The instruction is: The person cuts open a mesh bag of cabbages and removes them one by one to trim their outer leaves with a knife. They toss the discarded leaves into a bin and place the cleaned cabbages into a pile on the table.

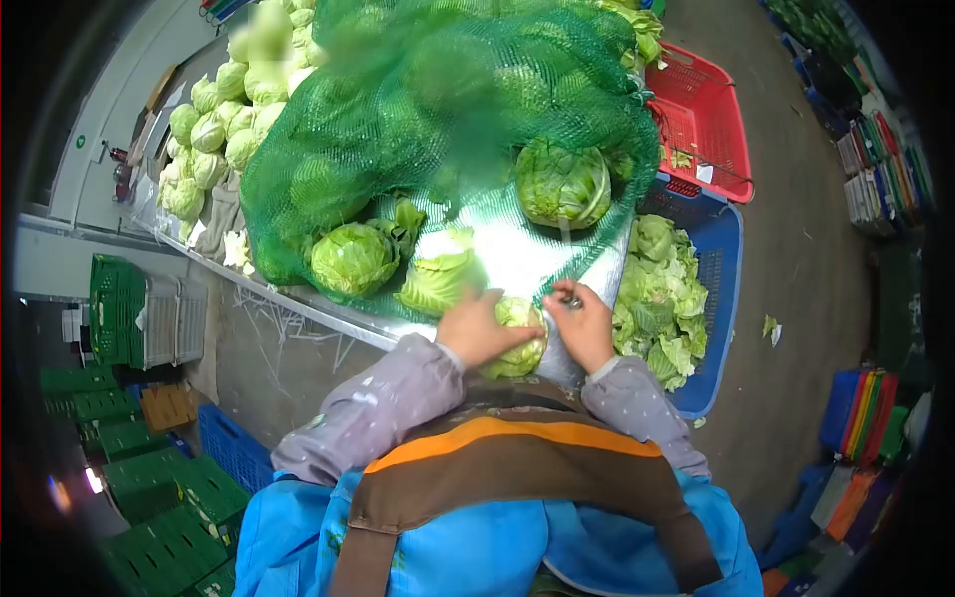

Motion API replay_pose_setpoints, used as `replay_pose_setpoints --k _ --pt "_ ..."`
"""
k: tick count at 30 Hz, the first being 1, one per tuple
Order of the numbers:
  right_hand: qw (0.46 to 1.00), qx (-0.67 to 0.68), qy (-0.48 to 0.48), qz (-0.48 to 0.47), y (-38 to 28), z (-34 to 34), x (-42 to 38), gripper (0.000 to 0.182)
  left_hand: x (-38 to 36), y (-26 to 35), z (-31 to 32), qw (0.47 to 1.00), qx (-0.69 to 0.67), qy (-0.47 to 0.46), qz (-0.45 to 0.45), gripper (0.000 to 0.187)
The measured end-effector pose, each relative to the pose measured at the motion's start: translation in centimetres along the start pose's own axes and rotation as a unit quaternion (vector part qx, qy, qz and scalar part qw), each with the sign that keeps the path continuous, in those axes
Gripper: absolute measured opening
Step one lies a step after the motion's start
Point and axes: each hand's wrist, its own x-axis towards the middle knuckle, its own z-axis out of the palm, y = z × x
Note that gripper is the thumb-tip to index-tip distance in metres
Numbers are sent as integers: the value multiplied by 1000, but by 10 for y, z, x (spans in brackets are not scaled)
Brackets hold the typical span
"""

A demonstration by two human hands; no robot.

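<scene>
My left hand point(482, 330) lies on a small pale-green cabbage point(519, 343) at the table's near edge, its fingers wrapped over the top. Just right of that cabbage, my right hand point(581, 320) is closed, with a small dark, shiny thing pinched at its fingertips, too small to name. Loose leaves point(438, 279) lie beyond my left hand. A big green net point(448, 109) full of cabbages covers much of the metal table point(507, 234). At its open side sit one cabbage point(354, 259) on the left and another point(562, 183) on the right.
Trimmed cabbages point(224, 124) are piled at the back left. To the right stand a blue crate point(718, 289) holding leaves point(662, 298) and a red crate point(711, 119). Green crates point(149, 507) are stacked at the lower left, beside a blue crate point(231, 443).
</scene>
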Motion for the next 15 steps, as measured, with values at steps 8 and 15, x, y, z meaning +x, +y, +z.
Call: replay_pose_setpoints --k 8,15 --pt "969 -203 -59 -127 -9 -32 -54 28 -8 -5 4 997 -50 -8 61 90" --pt "942 -308 -132 -17 -4 -30 -58 23 6 -2 34 994 21 78 75 96"
